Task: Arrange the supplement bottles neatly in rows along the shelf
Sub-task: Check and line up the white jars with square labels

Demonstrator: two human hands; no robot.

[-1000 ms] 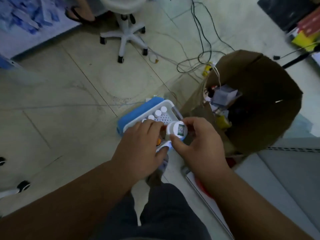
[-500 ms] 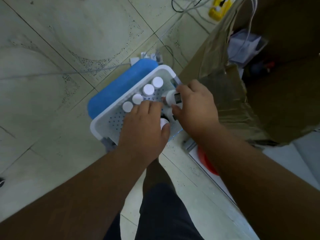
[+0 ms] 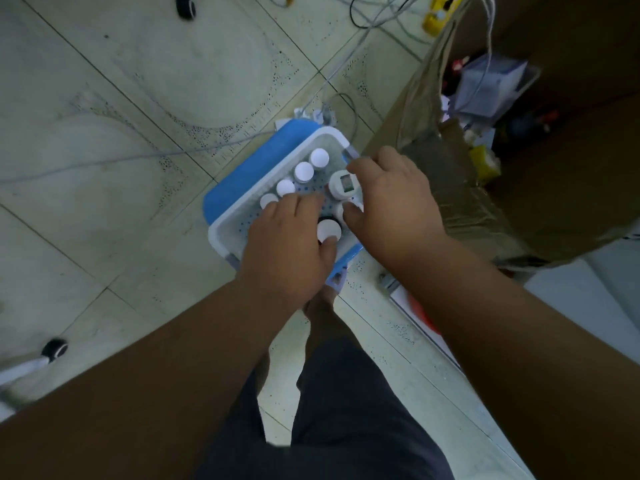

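A white perforated shelf tray [image 3: 239, 233] with a blue side sits on the floor. Several white-capped supplement bottles [image 3: 304, 171] stand in a diagonal row along its far edge. My right hand [image 3: 391, 199] pinches a bottle whose white cap carries a sticker [image 3: 344, 184], standing in the tray near its right rim. Another cap [image 3: 341, 211] shows beside my right thumb. My left hand [image 3: 287, 244] curls round a dark bottle with a white cap [image 3: 329, 230], thumb on the cap; the bottle's body is mostly hidden.
A large open cardboard box [image 3: 450, 202] full of odds and ends stands right against the tray. Cables [image 3: 363, 22] and a yellow power strip [image 3: 436, 15] lie behind it. Chair casters [image 3: 55, 346] sit at left. My legs are below the tray.
Both hands have come down from above the tray to the tray floor with their bottles. The view has closed in on the tray.
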